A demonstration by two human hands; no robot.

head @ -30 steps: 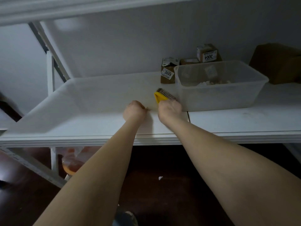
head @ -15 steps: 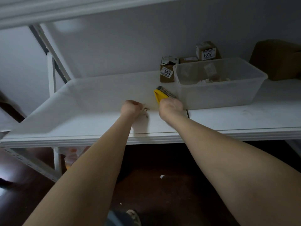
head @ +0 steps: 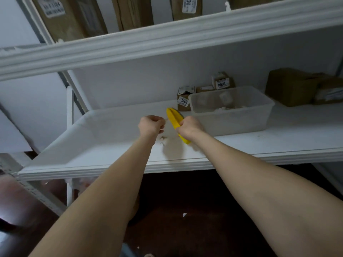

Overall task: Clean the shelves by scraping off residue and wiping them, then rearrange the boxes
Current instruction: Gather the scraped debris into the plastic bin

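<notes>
The white shelf (head: 104,145) runs across the middle of the view. My right hand (head: 189,127) grips a yellow scraper (head: 173,116) just above the shelf, its blade end pointing up and away. My left hand (head: 151,125) is curled beside it and pinches a thin pale scrap of residue next to the blade. Small white residue bits (head: 163,140) lie on the shelf under my hands. Small brown boxes labelled 3005 (head: 183,102) and 3004 (head: 221,83) stand at the back wall.
A clear plastic bin (head: 232,115) with white scraps inside sits right of my hands. A larger brown box (head: 291,86) stands at the far right. Several cardboard boxes (head: 68,17) fill the upper shelf. The dark floor below has white flecks (head: 184,214).
Both hands lifted off the shelf surface. The scraper tipped up, its blade now pointing away and upward. My head rose, bringing the upper shelf and its boxes into view.
</notes>
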